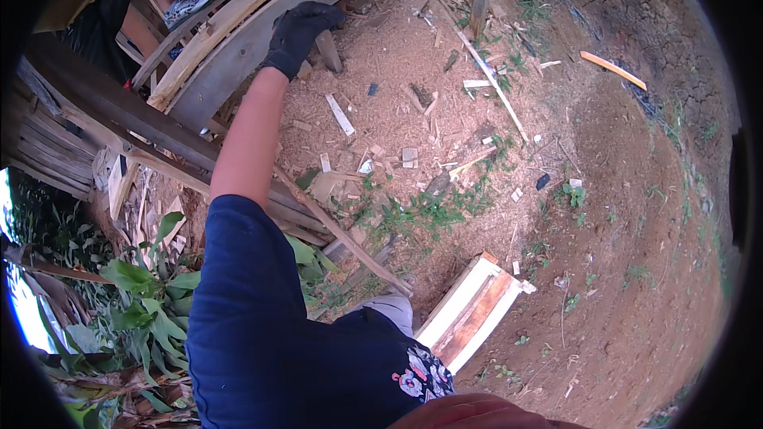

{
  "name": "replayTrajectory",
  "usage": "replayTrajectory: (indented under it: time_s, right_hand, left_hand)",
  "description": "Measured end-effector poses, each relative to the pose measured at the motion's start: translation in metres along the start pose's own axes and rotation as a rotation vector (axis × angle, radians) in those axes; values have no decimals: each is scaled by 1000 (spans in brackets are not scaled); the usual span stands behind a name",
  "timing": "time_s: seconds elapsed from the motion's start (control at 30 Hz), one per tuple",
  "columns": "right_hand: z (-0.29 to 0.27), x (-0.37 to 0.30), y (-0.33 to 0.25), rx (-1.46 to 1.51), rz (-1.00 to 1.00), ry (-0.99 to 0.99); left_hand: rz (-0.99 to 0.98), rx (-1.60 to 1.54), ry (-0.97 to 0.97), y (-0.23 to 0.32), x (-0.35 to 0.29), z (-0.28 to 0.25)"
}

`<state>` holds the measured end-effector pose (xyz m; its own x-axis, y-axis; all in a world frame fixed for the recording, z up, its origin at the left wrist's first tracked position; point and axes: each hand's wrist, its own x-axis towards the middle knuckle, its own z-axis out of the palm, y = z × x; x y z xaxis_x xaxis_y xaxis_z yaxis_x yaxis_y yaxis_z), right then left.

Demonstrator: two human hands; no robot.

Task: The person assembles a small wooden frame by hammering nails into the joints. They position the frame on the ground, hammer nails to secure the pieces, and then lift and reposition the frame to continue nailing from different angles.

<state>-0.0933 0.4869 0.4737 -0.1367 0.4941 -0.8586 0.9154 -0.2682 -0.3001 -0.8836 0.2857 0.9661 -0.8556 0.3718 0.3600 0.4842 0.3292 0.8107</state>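
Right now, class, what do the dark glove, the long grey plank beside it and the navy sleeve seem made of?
Dark glove: probably fabric, perhaps coated; matt, following the hand closely.
Long grey plank: wood, apparently unpainted; straight-edged, with a dull, weathered-looking face.
Navy sleeve: soft cloth; matt, with creases.

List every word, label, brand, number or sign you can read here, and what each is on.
No text can be read.
Blue shirt: a pink-and-white print shows; any lettering in it is too small to read.
Gloved left hand and grey plank near it: no lettering visible.
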Motion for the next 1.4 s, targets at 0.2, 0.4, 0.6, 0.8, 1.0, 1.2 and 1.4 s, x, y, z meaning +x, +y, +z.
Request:
replayTrajectory:
  time_s: [0.2,0.4,0.6,0.8,1.0,1.2,1.4]
  right_hand:
    - [16,1,-49,-22,8,-17]
    - [27,-10,-64,-31,44,-3]
    - [33,-17,-68,-27,80,9]
    - [39,-17,-73,-32,95,6]
    - [44,-29,-60,-7,127,31]
    - [54,-48,-27,29,154,41]
    - [73,-90,74,12,151,47]
  left_hand:
    - [205,873,350,-31,159,-131]
    - [-184,837,515,-85,228,-183]
    - [-150,876,502,-119,261,-178]
    - [-144,910,449,-140,287,-185]
    - [-233,781,490,-133,280,-156]
    - [-212,974,346,-161,301,-167]
    - [-199,1002,271,-156,296,-162]
